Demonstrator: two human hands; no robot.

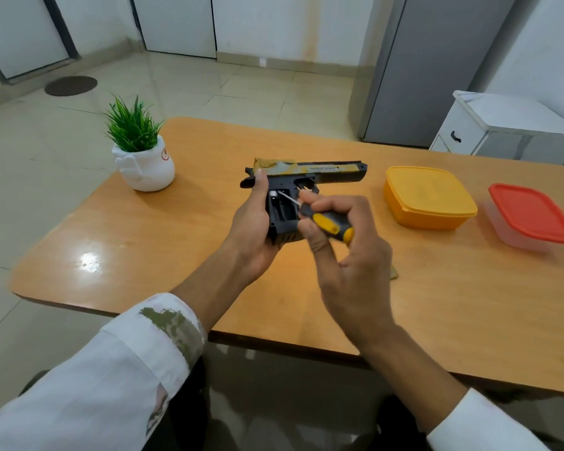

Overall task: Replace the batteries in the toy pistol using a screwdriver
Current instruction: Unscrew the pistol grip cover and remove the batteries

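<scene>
Orange-brown wooden table [176, 255] in a room with a pale tiled floor, seen from above and behind two hands raised over its middle.

The left hand [251, 229] grips the handle of a toy pistol [326, 172] from the left side, with the thumb lying up along the back of the frame. The pistol is black with a yellow and grey slide, and its barrel points to the right. It is held over the table near the centre. A battery compartment [282, 208] in the handle is open and faces the viewer.

The right hand [349, 255] curls its fingers round a screwdriver [332, 226] with a black and yellow handle. The thin metal shaft angles up and left into the open compartment, ending close to a small white part at its top. Whether the tip touches that part is unclear.

Both forearms wear white sleeves. A small tan object [394, 273] lies on the table just beyond the right hand, partly hidden. To the right sit a yellow lidded box [428, 196] and, further right, a clear box with a red lid [534, 216]. At the far left corner stands a small green plant in a white pot [142, 151].
</scene>
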